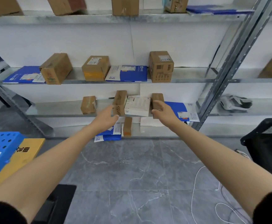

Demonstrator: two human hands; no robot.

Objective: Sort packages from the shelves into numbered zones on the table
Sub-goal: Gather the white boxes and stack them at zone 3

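Both arms reach toward the white box (137,106), which lies flat on the lower shelf (59,109) with its labelled top facing up. The left grip (106,118) hangs just below and left of the white box, fingers straight and spread, holding nothing. The right grip (162,109) is just right of the box, also relaxed and empty. It overlaps the brown carton (157,97) standing there, and I cannot tell whether it touches it.

Judging by how the hands bracket it, the white box is the package being fetched. It sits tight between two upright cartons: the tall narrow carton (119,101) immediately left of it and the brown carton immediately right. Both look narrow-footed and likely to tip.

The sound way is to bring the palms in against the short sides of the white box, slipping the fingers into whatever gap each neighbour leaves. Then draw it straight forward off the shelf edge, not lift it steeply. A slow, level pull should keep the tall narrow carton from toppling. The blue mailer (177,109) further right of the box is well out of the way. Once the box is free, keep the label upward to read its zone. The numbered zones are not in view.
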